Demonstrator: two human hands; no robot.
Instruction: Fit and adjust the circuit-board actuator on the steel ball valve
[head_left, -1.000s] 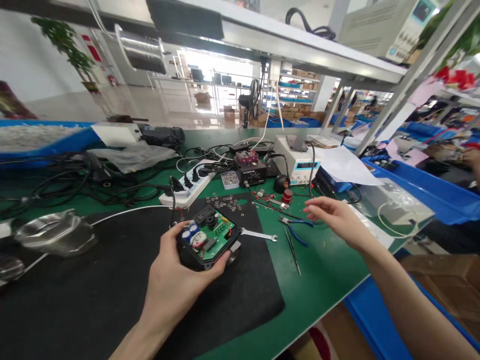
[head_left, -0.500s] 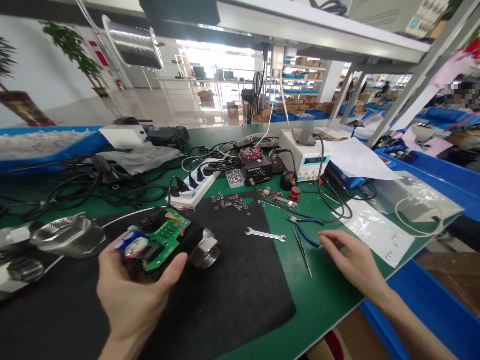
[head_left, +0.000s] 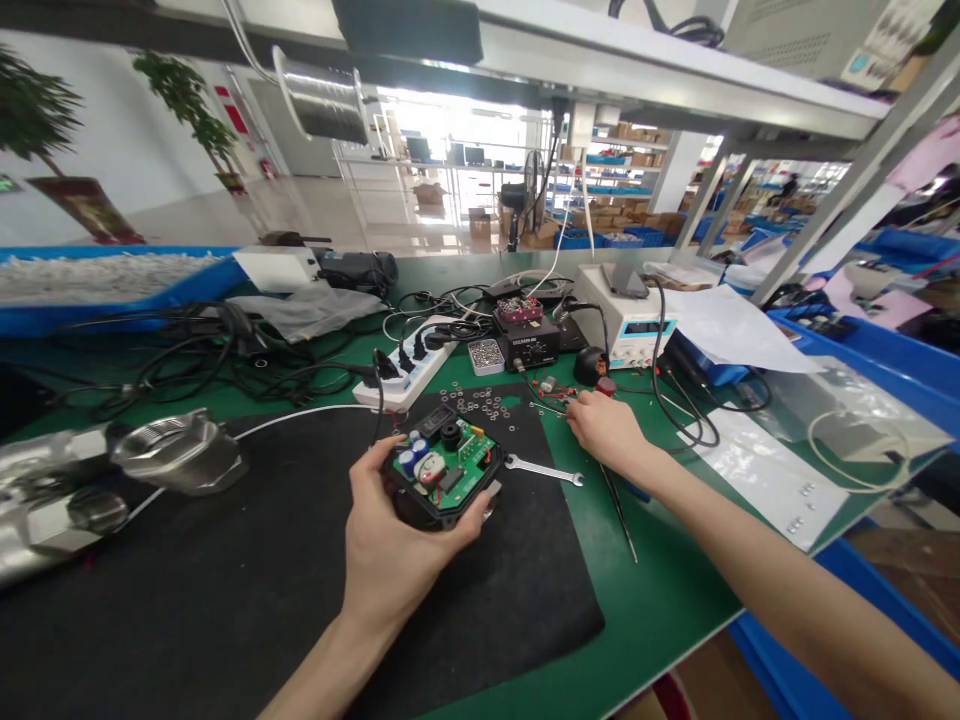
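My left hand [head_left: 405, 540] is wrapped around a black housing with a green circuit board [head_left: 469, 460] facing up. Blue capacitors and a round pale part sit on the board, and a metal fitting shows behind my thumb. Farther right, my right hand [head_left: 611, 432] reaches over the green bench with its fingers curled together, among small red parts and the tools. What those fingers grip, if anything, is hidden. An open-ended wrench [head_left: 544, 470] lies between the two hands. Under my right wrist lie tweezers [head_left: 619, 515] and blue-handled pliers [head_left: 637, 492], mostly covered.
Small metal rings [head_left: 480, 402] lie scattered at the black mat's [head_left: 300, 610] far edge. Behind them stand a power strip [head_left: 409, 365], a black control box [head_left: 531, 345] and a power supply [head_left: 630, 320]. Large metal fittings [head_left: 180, 452] are at left. A shelf [head_left: 675, 85] crosses overhead.
My left hand has moved right with the housing, and the board now faces up toward me. My right hand has gone forward and left, from beside the pliers' handles to the small red parts.
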